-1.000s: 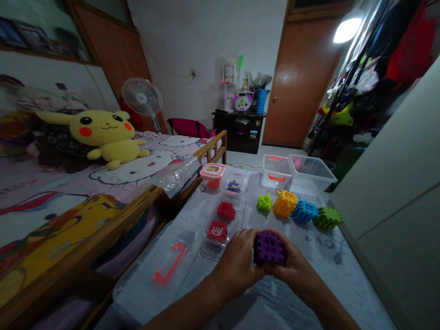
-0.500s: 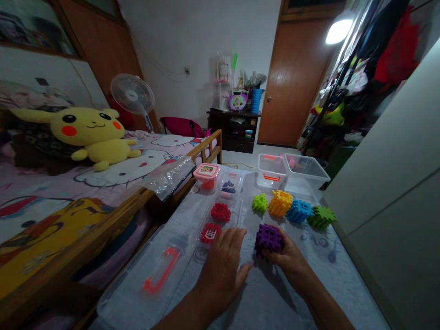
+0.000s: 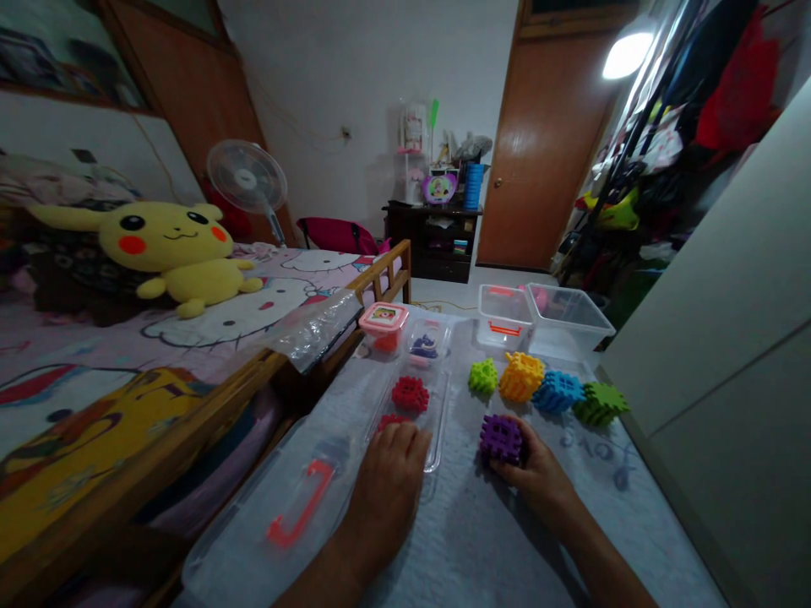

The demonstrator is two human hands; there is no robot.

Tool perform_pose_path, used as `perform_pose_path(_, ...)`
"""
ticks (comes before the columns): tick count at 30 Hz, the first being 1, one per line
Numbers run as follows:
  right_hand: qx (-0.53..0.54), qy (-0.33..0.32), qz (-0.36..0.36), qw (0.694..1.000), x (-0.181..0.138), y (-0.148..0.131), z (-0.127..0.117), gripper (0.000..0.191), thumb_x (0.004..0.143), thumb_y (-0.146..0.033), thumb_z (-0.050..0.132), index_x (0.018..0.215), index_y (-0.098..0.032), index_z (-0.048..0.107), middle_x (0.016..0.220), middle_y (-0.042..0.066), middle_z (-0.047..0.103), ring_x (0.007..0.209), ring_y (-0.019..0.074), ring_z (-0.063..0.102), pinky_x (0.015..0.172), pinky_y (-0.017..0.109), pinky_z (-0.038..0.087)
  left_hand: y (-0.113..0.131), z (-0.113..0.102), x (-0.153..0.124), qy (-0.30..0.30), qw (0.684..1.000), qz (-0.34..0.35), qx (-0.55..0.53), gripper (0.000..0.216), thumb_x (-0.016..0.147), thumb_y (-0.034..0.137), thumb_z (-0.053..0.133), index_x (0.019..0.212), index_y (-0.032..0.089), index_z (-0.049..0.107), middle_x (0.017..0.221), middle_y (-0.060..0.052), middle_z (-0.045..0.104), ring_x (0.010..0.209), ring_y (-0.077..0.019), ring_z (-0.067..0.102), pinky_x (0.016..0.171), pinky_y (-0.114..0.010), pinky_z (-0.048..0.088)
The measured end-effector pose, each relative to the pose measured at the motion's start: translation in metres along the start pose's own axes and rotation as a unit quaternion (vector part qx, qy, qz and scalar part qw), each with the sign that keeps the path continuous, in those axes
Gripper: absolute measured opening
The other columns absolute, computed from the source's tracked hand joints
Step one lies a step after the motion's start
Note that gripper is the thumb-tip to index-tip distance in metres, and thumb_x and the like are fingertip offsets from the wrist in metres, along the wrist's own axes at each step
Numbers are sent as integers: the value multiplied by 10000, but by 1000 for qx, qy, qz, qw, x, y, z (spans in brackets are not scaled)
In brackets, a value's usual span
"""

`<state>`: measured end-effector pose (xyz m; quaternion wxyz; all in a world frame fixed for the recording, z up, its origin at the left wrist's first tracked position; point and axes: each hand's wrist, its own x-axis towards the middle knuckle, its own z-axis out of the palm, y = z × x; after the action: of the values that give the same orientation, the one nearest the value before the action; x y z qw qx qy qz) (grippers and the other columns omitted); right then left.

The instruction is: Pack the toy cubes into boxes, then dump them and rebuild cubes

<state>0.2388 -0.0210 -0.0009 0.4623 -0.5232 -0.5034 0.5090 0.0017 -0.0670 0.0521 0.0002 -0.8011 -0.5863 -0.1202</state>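
My right hand [image 3: 536,473] grips a purple waffle-block cube [image 3: 500,437] that rests on the grey table [image 3: 481,540]. My left hand [image 3: 388,481] lies over the near end of a clear plastic lid [image 3: 437,422], its fingers curled down onto a red block piece [image 3: 388,420] that is mostly hidden beneath them. A second red block [image 3: 410,393] sits further along the lid. Beyond the purple cube stand a lime cube [image 3: 483,375], a yellow cube [image 3: 521,376], a blue cube [image 3: 557,390] and a green cube [image 3: 599,404] in a row.
A large clear lid with an orange handle [image 3: 301,505] lies at the table's left edge. Clear bins [image 3: 557,321] and small pink-lidded boxes [image 3: 383,324] stand at the far end. A bed with a yellow plush [image 3: 171,253] runs along the left; a white cabinet [image 3: 728,338] on the right.
My left hand let go of the purple cube and moved left onto the red piece on the clear lid. My right hand set the cube down on the table and still grips it.
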Motion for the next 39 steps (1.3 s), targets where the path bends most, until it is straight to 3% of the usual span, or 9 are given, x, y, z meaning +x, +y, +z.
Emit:
perform_pose_path(4, -32, 7, -17, 999, 0, 3, -4, 628, 592, -254, 790, 1180, -205, 574, 1067, 79, 708, 952, 262, 681, 904, 428, 527, -3, 3, -4, 42, 999, -4, -4, 412, 815, 47, 549, 1188, 217, 587, 1183, -69, 594, 1122, -253, 535, 1039, -459, 438)
perform_pose_path(6, -36, 2, -16, 999, 0, 4, -5, 629, 600, -265, 791, 1186, -206, 570, 1064, 81, 709, 945, 268, 685, 897, 439, 530, -4, 4, -6, 89, 996, -20, -9, 479, 772, 195, 689, 1234, 200, 563, 1295, -111, 538, 1243, -323, 462, 1096, -538, 367)
perform_pose_path(8, -40, 5, -15, 999, -1, 5, -4, 641, 596, -276, 798, 1191, -210, 569, 1086, 87, 708, 966, 280, 685, 911, 452, 526, -5, 7, -5, 127, 991, -47, -10, 710, 683, 396, 800, 1299, 179, 523, 1410, -163, 442, 1348, -409, 346, 1119, -617, 294)
perform_pose_path(11, -59, 20, -26, 998, -1, 6, -3, 633, 603, -297, 793, 1190, -207, 575, 1117, 99, 704, 1001, 293, 678, 935, 458, 515, -3, 12, -3, 136, 986, -97, 2, 930, 589, 546, 837, 1362, 171, 478, 1463, -197, 383, 1394, -458, 273, 1108, -647, 279)
perform_pose_path(13, -88, 22, -38, 995, 0, 7, -1, 614, 618, -302, 772, 1190, -205, 571, 1100, 97, 707, 989, 288, 678, 929, 451, 514, -2, 16, -1, 127, 984, -125, 14, 936, 603, 547, 829, 1381, 173, 468, 1458, -198, 397, 1387, -449, 299, 1100, -625, 305)
perform_pose_path(19, -168, 8, -69, 983, -3, 4, 3, 586, 660, -282, 676, 1224, -187, 548, 1098, 88, 699, 978, 269, 673, 916, 428, 507, -2, 20, 1, 119, 981, -153, 21, 680, 784, 420, 696, 1379, 157, 496, 1432, -197, 430, 1339, -390, 384, 1047, -538, 406)
perform_pose_path(34, -295, 23, -94, 950, -3, 12, 0, 577, 686, -312, 608, 1248, -190, 567, 1178, 106, 662, 1084, 302, 619, 976, 457, 461, -14, 9, 9, 124, 966, -224, 34, 622, 786, 414, 675, 1335, 158, 537, 1413, -194, 432, 1289, -371, 415, 978, -509, 450)
perform_pose_path(39, -373, 34, -111, 921, -3, 13, -1, 544, 703, -340, 619, 1226, -195, 598, 1157, 128, 666, 1080, 341, 588, 959, 502, 443, -21, 6, 14, 112, 967, -225, 32, 635, 780, 429, 682, 1331, 144, 550, 1427, -214, 407, 1291, -394, 412, 995, -519, 439)
